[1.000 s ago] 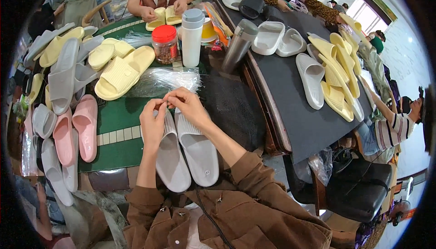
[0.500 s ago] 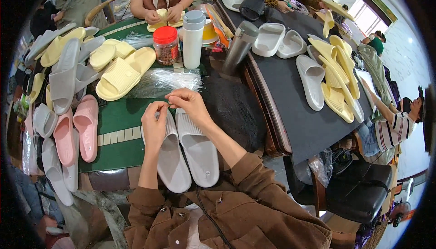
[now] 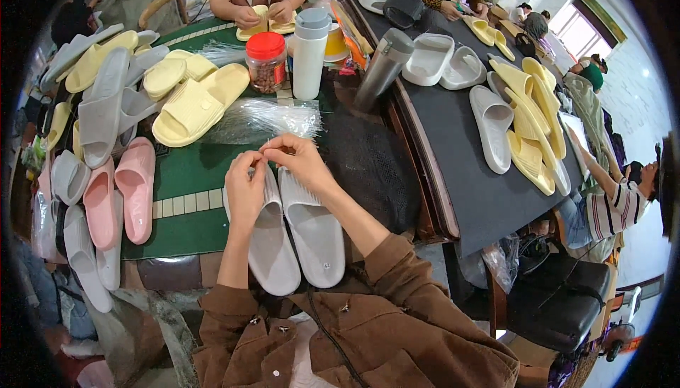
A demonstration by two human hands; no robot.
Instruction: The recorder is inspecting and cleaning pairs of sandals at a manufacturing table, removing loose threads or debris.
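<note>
A pair of light grey slide slippers lies before me, the left slipper (image 3: 273,260) beside the right slipper (image 3: 316,246), heels toward me. Above their toe ends my left hand (image 3: 245,183) and my right hand (image 3: 296,163) meet with thumbs and fingertips pinched. Whatever sits between the fingertips is too small to make out. Just beyond the hands is a bundle of thin clear plastic strands (image 3: 265,120). A pale yellow pair of slippers (image 3: 195,108) rests to the left of that bundle.
Pink slippers (image 3: 134,183) and piled grey slippers (image 3: 104,115) fill the left side. A red-lidded jar (image 3: 266,66), a white bottle (image 3: 309,59) and a steel flask (image 3: 382,69) stand beyond. Yellow slippers (image 3: 528,115) lie on the black table (image 3: 453,147). Co-workers sit across.
My fingertips stay pinched together, shifted only slightly. On the far right table, a co-worker's raised yellow slippers are now down on the tabletop. The whole view has shifted a little.
</note>
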